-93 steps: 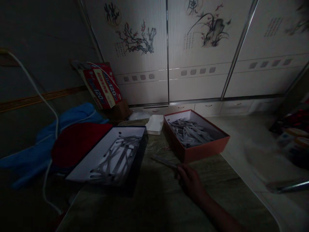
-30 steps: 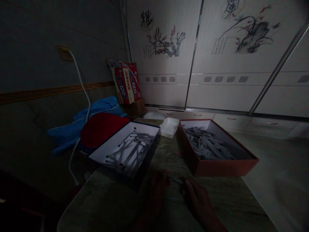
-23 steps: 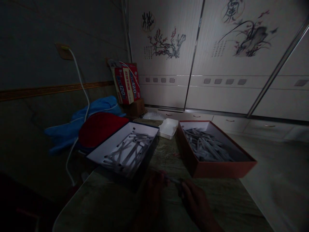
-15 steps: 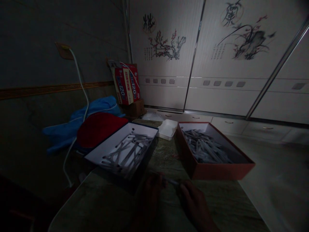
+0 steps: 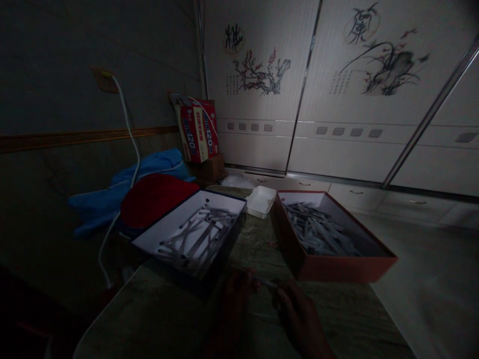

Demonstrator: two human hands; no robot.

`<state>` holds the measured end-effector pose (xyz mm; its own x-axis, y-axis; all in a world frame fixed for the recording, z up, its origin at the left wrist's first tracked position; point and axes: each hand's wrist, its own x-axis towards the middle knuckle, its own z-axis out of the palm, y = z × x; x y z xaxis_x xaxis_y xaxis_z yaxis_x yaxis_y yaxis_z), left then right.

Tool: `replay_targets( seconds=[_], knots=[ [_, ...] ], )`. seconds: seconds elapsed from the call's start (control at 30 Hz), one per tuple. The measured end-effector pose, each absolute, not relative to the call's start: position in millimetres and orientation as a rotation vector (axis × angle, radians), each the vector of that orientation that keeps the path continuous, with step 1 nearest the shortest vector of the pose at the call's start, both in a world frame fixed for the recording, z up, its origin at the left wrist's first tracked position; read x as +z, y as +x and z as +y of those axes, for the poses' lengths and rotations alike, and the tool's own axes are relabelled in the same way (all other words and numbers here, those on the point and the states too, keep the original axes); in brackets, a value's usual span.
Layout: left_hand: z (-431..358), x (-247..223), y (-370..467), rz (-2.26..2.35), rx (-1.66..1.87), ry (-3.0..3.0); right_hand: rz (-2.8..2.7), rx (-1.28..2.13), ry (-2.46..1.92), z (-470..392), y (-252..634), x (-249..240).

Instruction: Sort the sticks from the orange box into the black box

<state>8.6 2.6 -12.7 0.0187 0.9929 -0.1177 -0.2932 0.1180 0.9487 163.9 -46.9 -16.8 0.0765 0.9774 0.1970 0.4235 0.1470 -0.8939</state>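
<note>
Between my two hands, over the near part of the table, is a thin pale pen [image 5: 266, 283]. My left hand [image 5: 236, 294] is closed on its left end. The fingers of my right hand [image 5: 299, 311] pinch the right end. Dim light and blur hide the pen's details and some fingertips. Ahead on the left, a dark blue box [image 5: 228, 198] with white inner walls holds several scattered pens [image 5: 204, 234] with dark ends. To the right, a reddish-brown box [image 5: 348, 269] contains a thick pile of similar pale pens [image 5: 322, 229].
A small white tray [image 5: 261, 200] stands between the boxes on the marbled table [image 5: 258, 244]. Beyond the left edge are a red round cushion [image 5: 157, 199], blue cloth [image 5: 153, 164] and a white cable [image 5: 129, 129]. Sliding cabinet doors [image 5: 254, 144] and a red carton [image 5: 198, 129] are behind.
My right hand has tilted slightly, its fingers curling closer around the pen's end. Both hands stay at nearly the same place, and the camera view has shifted a little.
</note>
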Motion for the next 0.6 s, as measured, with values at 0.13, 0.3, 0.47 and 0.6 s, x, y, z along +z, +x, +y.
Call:
replay_targets(
  seconds=[0.13, 0.3, 0.47, 0.6],
  knots=[
    [6.1, -19.5, 10.2, 1.056, 1.254, 0.889, -1.483, 0.766, -1.428, -46.4, 164.4, -18.0],
    [6.8, -20.9, 11.8, 1.045, 1.269, 0.849, -1.478, 0.711, -1.445, -47.4, 165.3, -21.5],
    [6.2, -23.7, 12.5, 1.052, 1.293, 0.883, -1.489, 0.723, -1.448, -46.8, 164.9, -18.7],
    [6.2, -21.2, 12.4, 1.026, 1.314, 0.81, -1.489, 0.704, -1.43, -48.1, 163.9, -15.5]
  ],
)
